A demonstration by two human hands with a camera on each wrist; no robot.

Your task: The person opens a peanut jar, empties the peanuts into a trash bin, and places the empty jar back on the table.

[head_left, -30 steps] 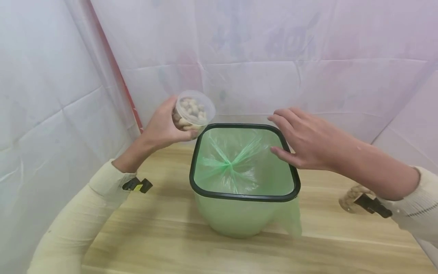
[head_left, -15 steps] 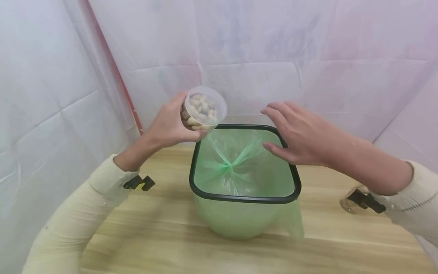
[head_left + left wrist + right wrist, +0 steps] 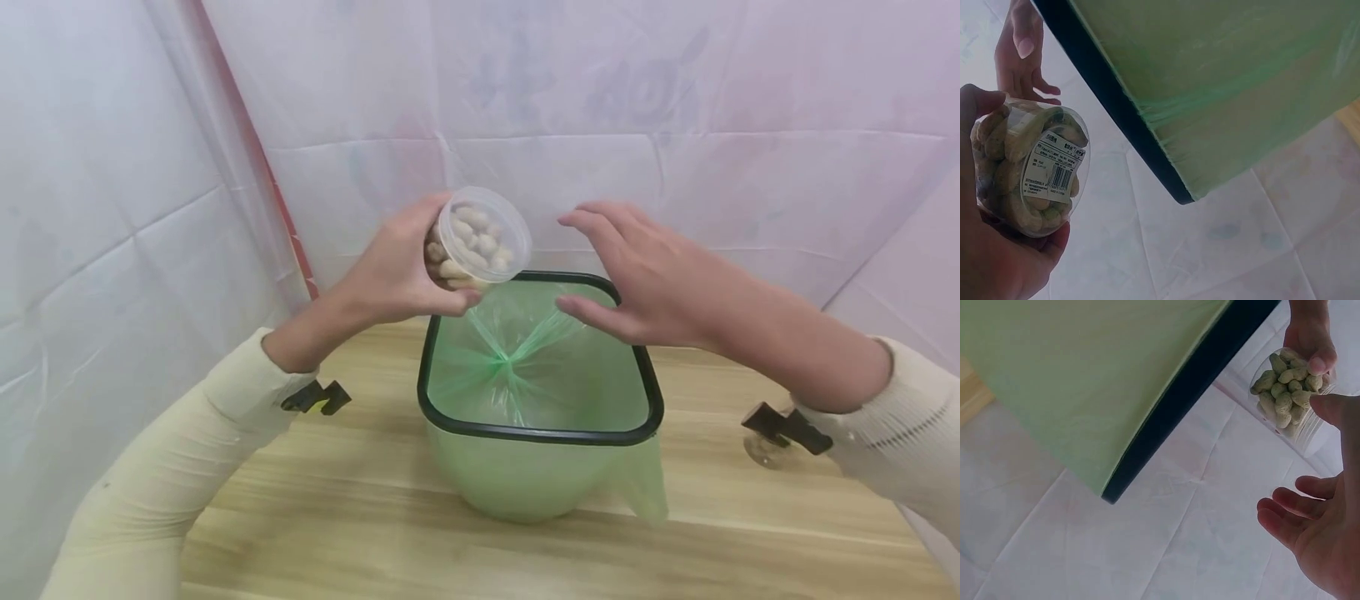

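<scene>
The left hand (image 3: 390, 275) grips a clear lidded tub of peanuts (image 3: 476, 240), its white barcode label (image 3: 1054, 165) too blurred to read. Just beside it, the right hand (image 3: 645, 275) hovers with relaxed fingers. Below both stands the green-lined bin (image 3: 536, 433).

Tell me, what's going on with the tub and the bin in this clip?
A person's left hand grips a clear lidded tub of peanuts, tipped on its side above the back left corner of a green-lined bin on a wooden table. The right hand, fingers spread and empty, reaches toward the tub's lid but is not touching it. The lid is on, and the bag inside the bin looks empty.
</scene>
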